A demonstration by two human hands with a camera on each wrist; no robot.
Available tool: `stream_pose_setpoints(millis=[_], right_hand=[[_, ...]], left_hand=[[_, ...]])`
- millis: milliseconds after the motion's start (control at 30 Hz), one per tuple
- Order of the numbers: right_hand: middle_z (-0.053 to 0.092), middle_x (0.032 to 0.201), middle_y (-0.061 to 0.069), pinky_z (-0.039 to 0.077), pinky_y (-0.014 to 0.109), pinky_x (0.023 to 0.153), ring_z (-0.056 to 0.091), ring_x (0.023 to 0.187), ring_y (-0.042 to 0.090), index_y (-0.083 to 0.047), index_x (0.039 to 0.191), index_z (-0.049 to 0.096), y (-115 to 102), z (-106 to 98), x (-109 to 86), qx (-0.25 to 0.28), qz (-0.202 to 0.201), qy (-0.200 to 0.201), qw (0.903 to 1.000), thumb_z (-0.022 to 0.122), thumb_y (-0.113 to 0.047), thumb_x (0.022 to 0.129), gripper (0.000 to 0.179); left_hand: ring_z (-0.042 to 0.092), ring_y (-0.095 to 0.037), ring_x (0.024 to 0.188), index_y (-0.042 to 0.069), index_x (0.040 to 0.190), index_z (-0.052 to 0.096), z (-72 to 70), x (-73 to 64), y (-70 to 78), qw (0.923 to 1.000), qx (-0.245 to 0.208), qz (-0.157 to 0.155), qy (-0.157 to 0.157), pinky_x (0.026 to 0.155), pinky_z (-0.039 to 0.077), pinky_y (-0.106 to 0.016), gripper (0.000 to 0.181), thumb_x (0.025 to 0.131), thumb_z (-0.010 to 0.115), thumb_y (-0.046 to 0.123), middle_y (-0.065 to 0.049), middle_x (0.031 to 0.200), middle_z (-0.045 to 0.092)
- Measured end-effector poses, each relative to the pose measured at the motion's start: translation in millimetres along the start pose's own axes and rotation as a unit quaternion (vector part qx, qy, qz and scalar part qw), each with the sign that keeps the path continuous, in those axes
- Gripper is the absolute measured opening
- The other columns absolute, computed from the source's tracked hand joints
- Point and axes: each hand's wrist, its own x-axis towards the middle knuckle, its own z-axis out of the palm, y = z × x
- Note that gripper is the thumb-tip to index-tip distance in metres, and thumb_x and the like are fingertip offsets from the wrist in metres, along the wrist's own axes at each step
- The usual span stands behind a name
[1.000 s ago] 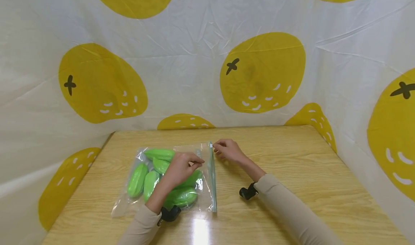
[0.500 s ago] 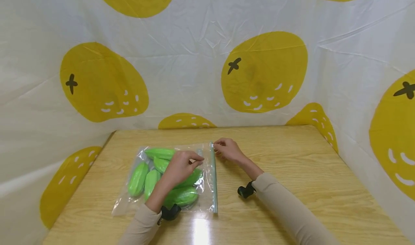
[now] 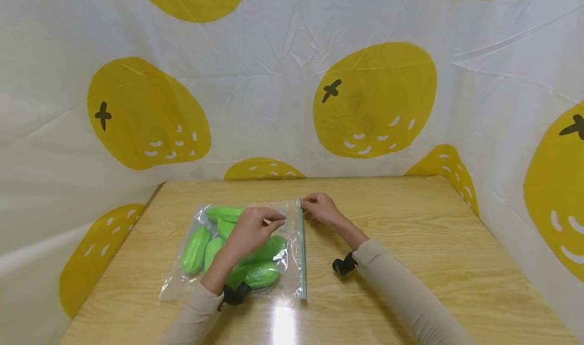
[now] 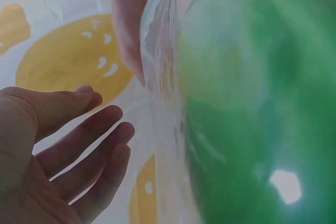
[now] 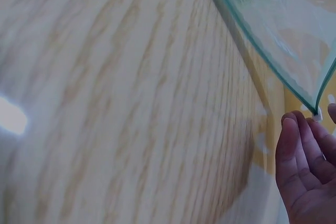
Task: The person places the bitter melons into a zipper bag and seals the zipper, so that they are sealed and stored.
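A clear zip bag [image 3: 292, 274] lies on the table with several plump, ridged green vegetable-like pieces [image 3: 196, 251] inside. Its teal zipper edge [image 3: 302, 253] faces right. At the far end of that edge, my right hand [image 3: 321, 209] pinches the bag's corner, where a small white slider [image 5: 317, 116] shows between the fingers in the right wrist view. My left hand [image 3: 252, 229] hovers over the bag and hides part of the green pieces. Its fingers are loosely bent, with nothing between them in the left wrist view, where the bag's side [image 4: 168, 129] is beside the fingertips.
The wooden table [image 3: 410, 223] extends right of the bag and meets a white curtain [image 3: 264, 106] with yellow fruit prints at the back and sides. Black wrist cameras [image 3: 344, 265] sit on both forearms. A bright light reflection lies near the front.
The zipper edge looks narrower and straighter than a second ago. My left hand has shifted slightly up and left. My right hand stays at the corner.
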Motion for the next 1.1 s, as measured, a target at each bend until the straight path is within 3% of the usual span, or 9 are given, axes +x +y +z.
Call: stream_pose_setpoints(millis=[200, 367, 567, 700, 967, 1100], right_hand=[[0.074, 0.105, 0.019, 0.063, 0.034, 0.065, 0.074, 0.09, 0.031, 0.004, 0.117, 0.07, 1.4, -0.5, 2.0, 0.005, -0.004, -0.003, 1.0, 0.061, -0.019, 0.104, 0.029], [0.075, 0.101, 0.018, 0.063, 0.033, 0.063, 0.074, 0.087, 0.03, 0.004, 0.115, 0.071, 2.8, -0.9, 3.9, 0.011, -0.012, -0.001, 0.9999, 0.063, -0.018, 0.103, 0.027], [0.075, 0.1, 0.017, 0.063, 0.033, 0.063, 0.074, 0.087, 0.03, 0.003, 0.114, 0.072, 0.9, -1.2, 4.7, 0.005, -0.011, -0.002, 0.9999, 0.065, -0.018, 0.102, 0.026], [0.075, 0.1, 0.017, 0.063, 0.035, 0.063, 0.074, 0.09, 0.034, 0.003, 0.114, 0.072, -1.2, -1.1, 5.0, 0.0, -0.013, 0.0, 0.9999, 0.066, -0.017, 0.101, 0.025], [0.075, 0.102, 0.017, 0.062, 0.035, 0.064, 0.075, 0.09, 0.032, 0.002, 0.114, 0.072, -1.7, 0.3, 6.9, 0.0, -0.014, 0.002, 0.9999, 0.065, -0.018, 0.102, 0.025], [0.075, 0.102, 0.017, 0.063, 0.035, 0.067, 0.076, 0.091, 0.032, 0.002, 0.114, 0.072, -3.6, 0.5, 6.4, 0.0, -0.016, 0.003, 0.9999, 0.065, -0.018, 0.101, 0.024]], left_hand=[[0.077, -0.018, 0.088, 0.01, 0.107, 0.082, -9.4, 12.7, -4.5, 0.9992, 0.028, 0.003, -0.028, 0.073, 0.064, -0.025, 0.015, 0.097, 0.072, 0.018, -0.005, 0.106, 0.081], [0.077, -0.019, 0.089, 0.01, 0.105, 0.082, -15.6, 30.0, -10.9, 0.997, 0.069, 0.011, -0.032, 0.076, 0.065, -0.032, 0.014, 0.097, 0.073, 0.019, -0.003, 0.1, 0.081], [0.076, -0.02, 0.094, 0.011, 0.107, 0.08, -19.7, 52.2, -17.5, 0.9928, 0.097, -0.005, -0.07, 0.084, 0.062, -0.042, 0.017, 0.099, 0.071, 0.022, -0.003, 0.101, 0.081], [0.075, -0.02, 0.094, 0.009, 0.109, 0.08, -17.8, 67.8, -28.1, 0.9899, 0.109, -0.014, -0.09, 0.085, 0.062, -0.041, 0.019, 0.1, 0.07, 0.022, -0.004, 0.103, 0.081], [0.075, -0.024, 0.103, 0.006, 0.117, 0.077, -4.5, 91.7, -47.8, 0.9871, 0.069, -0.055, -0.133, 0.092, 0.061, -0.042, 0.028, 0.099, 0.069, 0.026, -0.007, 0.108, 0.08], [0.074, -0.025, 0.106, 0.006, 0.117, 0.077, 4.5, 99.6, -55.6, 0.9853, 0.055, -0.061, -0.15, 0.096, 0.06, -0.042, 0.028, 0.099, 0.069, 0.027, -0.007, 0.112, 0.079]])
